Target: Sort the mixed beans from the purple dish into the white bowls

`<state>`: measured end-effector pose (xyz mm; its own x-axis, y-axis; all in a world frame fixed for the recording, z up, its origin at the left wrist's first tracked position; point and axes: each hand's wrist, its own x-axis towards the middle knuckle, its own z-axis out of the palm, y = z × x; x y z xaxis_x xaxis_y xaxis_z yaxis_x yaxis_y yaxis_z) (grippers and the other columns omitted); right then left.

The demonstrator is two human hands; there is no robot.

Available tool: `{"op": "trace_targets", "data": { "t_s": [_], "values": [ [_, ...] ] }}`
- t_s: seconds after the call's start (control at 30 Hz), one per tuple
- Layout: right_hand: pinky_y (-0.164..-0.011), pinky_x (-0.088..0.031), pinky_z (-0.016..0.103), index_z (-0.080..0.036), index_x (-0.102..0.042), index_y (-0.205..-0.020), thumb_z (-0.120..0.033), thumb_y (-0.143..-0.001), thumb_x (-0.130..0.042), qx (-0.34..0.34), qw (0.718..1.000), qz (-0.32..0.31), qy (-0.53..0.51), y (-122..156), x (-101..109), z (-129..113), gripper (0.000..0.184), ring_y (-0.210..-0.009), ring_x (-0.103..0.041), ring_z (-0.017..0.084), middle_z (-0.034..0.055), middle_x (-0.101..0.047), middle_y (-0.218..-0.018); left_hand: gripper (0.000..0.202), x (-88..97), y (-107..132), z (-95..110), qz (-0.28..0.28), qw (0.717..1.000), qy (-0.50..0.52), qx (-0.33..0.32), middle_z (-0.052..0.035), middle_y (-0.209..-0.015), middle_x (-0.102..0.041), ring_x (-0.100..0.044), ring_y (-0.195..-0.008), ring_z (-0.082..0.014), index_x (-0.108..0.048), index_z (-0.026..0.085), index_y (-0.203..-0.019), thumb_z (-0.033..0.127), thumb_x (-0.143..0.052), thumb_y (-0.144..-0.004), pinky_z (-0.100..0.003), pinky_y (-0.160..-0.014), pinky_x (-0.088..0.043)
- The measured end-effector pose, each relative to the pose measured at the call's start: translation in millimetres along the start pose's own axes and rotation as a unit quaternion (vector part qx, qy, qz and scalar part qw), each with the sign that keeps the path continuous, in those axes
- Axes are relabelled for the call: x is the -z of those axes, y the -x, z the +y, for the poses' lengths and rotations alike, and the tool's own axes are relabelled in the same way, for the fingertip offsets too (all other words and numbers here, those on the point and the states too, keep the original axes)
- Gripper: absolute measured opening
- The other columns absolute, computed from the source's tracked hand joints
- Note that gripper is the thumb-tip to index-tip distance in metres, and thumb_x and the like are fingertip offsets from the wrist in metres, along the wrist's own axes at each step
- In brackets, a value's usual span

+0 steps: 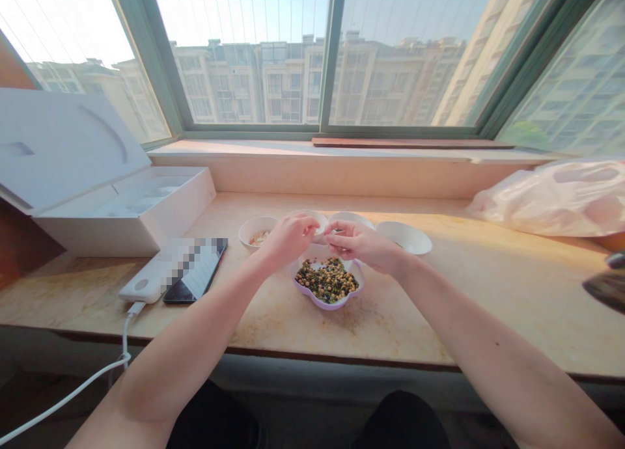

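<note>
While the left hand (290,239) and right hand (359,243) hover nearly fingertip to fingertip, both curled into a pinch (can't tell if anything's in them), a lilac-rimmed flower-shaped bowl (328,304) of mixed beans (326,280) sits right below them on the stone surface (342,332). Just past the hands are small white bowls, one (258,233) with a bit of food in it, another (404,237) off to the right. Left of the hands, a phone (195,276) lies beside a power bank (146,280), and way off right there's a plastic bag (551,198).
</note>
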<state>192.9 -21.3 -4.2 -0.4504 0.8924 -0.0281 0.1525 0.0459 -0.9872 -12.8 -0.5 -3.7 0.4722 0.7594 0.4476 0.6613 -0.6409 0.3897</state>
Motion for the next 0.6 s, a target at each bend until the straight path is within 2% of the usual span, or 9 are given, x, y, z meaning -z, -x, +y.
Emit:
{"op": "trace_targets", "data": {
  "t_s": [0.07,0.13,0.23,0.27,0.33,0.37,0.4,0.5,0.6],
  "values": [
    [-0.052,-0.031,0.023,-0.02,-0.061,-0.099,-0.061,-0.076,-0.081,0.0,1.0,0.014,-0.017,-1,2,0,0.051,-0.056,-0.045,0.008,-0.0032,-0.061,-0.07,0.028,-0.9,1,1,-0.005,1.0,-0.002,-0.008,-0.0073,-0.097,-0.078,-0.069,-0.087,-0.0182,-0.079,0.017,-0.098,0.012,-0.052,-0.096,-0.029,-0.086,-0.053],
    [-0.053,-0.033,0.023,-0.02,-0.061,-0.104,-0.06,-0.079,-0.078,0.007,1.0,0.024,-0.004,-1,6,0,0.05,-0.056,-0.045,0.009,-0.0028,-0.062,-0.073,0.028,-1.6,2,3,-0.032,0.999,-0.005,-0.021,-0.0058,-0.089,-0.077,-0.068,-0.083,-0.0171,-0.079,0.016,-0.093,0.011,-0.051,-0.096,-0.028,-0.082,-0.052],
    [-0.055,-0.038,0.025,-0.02,-0.062,-0.11,-0.051,-0.088,-0.069,0.033,0.986,0.084,0.139,1,17,-4,0.039,-0.06,-0.051,0.012,-0.0003,-0.065,-0.077,0.024,-2.2,6,9,-0.106,0.993,-0.005,-0.053,-0.0036,-0.085,-0.076,-0.067,-0.079,-0.0162,-0.078,0.018,-0.094,0.013,-0.054,-0.095,-0.027,-0.079,-0.05],
    [-0.058,-0.041,0.027,-0.02,-0.064,-0.109,-0.046,-0.09,-0.067,0.048,0.967,0.123,0.219,2,23,-6,0.033,-0.063,-0.054,0.014,0.001,-0.067,-0.079,0.022,-2.4,8,12,-0.135,0.988,-0.006,-0.071,-0.0034,-0.088,-0.076,-0.068,-0.081,-0.0167,-0.078,0.019,-0.098,0.016,-0.057,-0.095,-0.027,-0.079,-0.05],
    [-0.068,-0.046,0.03,-0.021,-0.068,-0.106,-0.034,-0.09,-0.064,0.081,0.899,0.202,0.381,5,38,-9,0.021,-0.074,-0.061,0.018,0.0039,-0.072,-0.086,0.017,-3.8,11,17,-0.195,0.973,-0.007,-0.122,-0.0045,-0.096,-0.077,-0.07,-0.088,-0.0191,-0.078,0.021,-0.104,0.024,-0.064,-0.095,-0.028,-0.081,-0.051],
    [-0.072,-0.048,0.032,-0.021,-0.069,-0.106,-0.03,-0.091,-0.061,0.088,0.87,0.224,0.43,7,47,-10,0.019,-0.078,-0.063,0.019,0.005,-0.073,-0.089,0.018,-5.0,12,19,-0.218,0.965,-0.003,-0.147,-0.0055,-0.102,-0.076,-0.071,-0.093,-0.0206,-0.078,0.021,-0.108,0.027,-0.068,-0.093,-0.029,-0.083,-0.052],
    [-0.074,-0.049,0.032,-0.021,-0.071,-0.105,-0.028,-0.091,-0.059,0.086,0.854,0.233,0.458,9,56,-11,0.019,-0.081,-0.065,0.02,0.0057,-0.075,-0.091,0.023,-6.6,13,21,-0.234,0.958,0.001,-0.167,-0.0065,-0.109,-0.076,-0.071,-0.099,-0.0222,-0.077,0.022,-0.111,0.031,-0.072,-0.092,-0.03,-0.087,-0.052],
    [-0.073,-0.048,0.031,-0.021,-0.075,-0.1,-0.022,-0.085,-0.061,0.008,0.806,0.25,0.537,14,85,-10,0.021,-0.085,-0.068,0.023,0.0068,-0.077,-0.096,0.038,-12.1,15,25,-0.245,0.95,0.007,-0.192,-0.0083,-0.12,-0.073,-0.069,-0.111,-0.0264,-0.076,0.023,-0.12,0.04,-0.08,-0.086,-0.034,-0.098,-0.051],
    [-0.07,-0.048,0.031,-0.022,-0.077,-0.092,-0.02,-0.076,-0.066,-0.098,0.785,0.238,0.564,17,110,-4,0.02,-0.083,-0.07,0.024,0.0081,-0.078,-0.095,0.031,-14.9,14,26,-0.255,0.948,0.002,-0.19,-0.0073,-0.112,-0.075,-0.069,-0.107,-0.0258,-0.078,0.023,-0.115,0.035,-0.08,-0.087,-0.034,-0.096,-0.051]
  ]
}}
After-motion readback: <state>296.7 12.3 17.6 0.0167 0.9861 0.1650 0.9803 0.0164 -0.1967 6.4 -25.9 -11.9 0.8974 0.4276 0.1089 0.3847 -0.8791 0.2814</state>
